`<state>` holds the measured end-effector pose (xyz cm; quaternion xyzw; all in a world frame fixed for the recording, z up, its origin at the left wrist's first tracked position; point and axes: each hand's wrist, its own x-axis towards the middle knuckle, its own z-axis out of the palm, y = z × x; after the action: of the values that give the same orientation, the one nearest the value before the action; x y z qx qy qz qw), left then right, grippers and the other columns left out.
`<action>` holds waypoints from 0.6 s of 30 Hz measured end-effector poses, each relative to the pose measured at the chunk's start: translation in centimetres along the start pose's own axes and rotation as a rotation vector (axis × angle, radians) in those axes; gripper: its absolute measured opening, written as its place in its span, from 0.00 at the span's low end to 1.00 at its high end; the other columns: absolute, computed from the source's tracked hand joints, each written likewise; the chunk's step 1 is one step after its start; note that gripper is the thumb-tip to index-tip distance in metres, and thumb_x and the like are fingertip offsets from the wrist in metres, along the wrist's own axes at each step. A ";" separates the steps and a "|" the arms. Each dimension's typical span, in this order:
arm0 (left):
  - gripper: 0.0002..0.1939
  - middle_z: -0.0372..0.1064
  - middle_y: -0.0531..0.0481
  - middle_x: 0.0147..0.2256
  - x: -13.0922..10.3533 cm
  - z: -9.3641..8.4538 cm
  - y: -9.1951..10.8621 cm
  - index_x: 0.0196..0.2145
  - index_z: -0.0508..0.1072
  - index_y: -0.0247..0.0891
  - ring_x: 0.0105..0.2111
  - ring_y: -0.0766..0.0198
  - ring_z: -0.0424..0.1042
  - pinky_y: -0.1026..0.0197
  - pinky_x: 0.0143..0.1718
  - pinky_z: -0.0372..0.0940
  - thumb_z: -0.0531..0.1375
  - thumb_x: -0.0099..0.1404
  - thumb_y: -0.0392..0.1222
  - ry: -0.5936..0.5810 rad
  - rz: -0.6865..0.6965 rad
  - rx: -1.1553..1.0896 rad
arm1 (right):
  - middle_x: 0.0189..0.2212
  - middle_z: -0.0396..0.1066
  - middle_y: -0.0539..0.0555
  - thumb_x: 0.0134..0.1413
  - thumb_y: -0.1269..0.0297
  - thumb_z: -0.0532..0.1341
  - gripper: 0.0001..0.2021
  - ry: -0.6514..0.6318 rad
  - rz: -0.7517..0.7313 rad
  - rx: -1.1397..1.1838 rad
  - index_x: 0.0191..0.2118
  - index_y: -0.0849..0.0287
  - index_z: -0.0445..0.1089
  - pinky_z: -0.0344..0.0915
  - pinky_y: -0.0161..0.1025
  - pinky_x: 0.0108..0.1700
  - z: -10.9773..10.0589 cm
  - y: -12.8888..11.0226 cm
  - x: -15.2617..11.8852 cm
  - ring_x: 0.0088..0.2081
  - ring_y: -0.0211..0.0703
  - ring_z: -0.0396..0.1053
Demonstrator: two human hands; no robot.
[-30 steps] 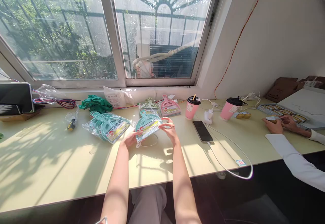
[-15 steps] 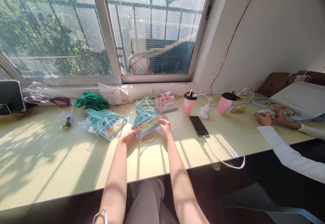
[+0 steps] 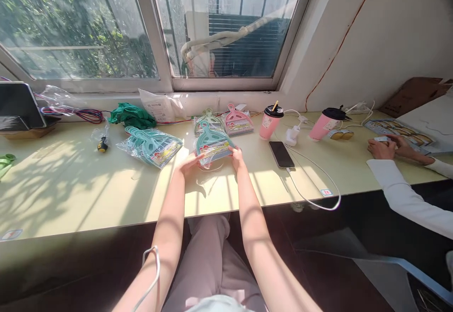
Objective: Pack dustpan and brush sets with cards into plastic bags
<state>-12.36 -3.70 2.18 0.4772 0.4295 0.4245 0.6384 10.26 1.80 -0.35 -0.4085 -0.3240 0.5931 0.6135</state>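
My left hand (image 3: 191, 162) and my right hand (image 3: 236, 157) grip the lower corners of a teal mini dustpan and brush set (image 3: 212, 146) in clear plastic wrapping. Its handle points away from me, toward the window. Some of the fingers are hidden beneath the pack. Just behind it are a pale green dustpan set (image 3: 208, 122) and a pink dustpan set (image 3: 238, 121). To the left lies an overlapping pile of wrapped teal dustpan sets (image 3: 154, 146).
A phone (image 3: 281, 155) on a white cable lies to the right, near two pink cups (image 3: 271, 125). Green cloth (image 3: 132, 115) and a small screwdriver (image 3: 102, 145) are at left. Another person's hands (image 3: 384, 147) work at the far right of the table (image 3: 88, 198).
My right hand has shifted from the pack's upper right side to its lower right corner. The dustpan set now lies straighter. My view has tilted downward.
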 end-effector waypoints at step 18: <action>0.14 0.79 0.37 0.42 4.3 1.3 -1.9 0.43 0.75 0.33 0.44 0.46 0.80 0.42 0.45 0.79 0.66 0.66 0.46 0.603 0.160 -0.086 | 0.34 0.75 0.49 0.51 0.58 0.65 0.12 -0.076 -0.003 -0.136 0.40 0.53 0.66 0.79 0.43 0.43 0.1 0.8 0.4 0.39 0.43 0.74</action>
<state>-9.73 -0.26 -0.04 0.3347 0.5422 0.6135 0.4664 9.88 2.17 -1.05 -0.4259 -0.3875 0.5837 0.5725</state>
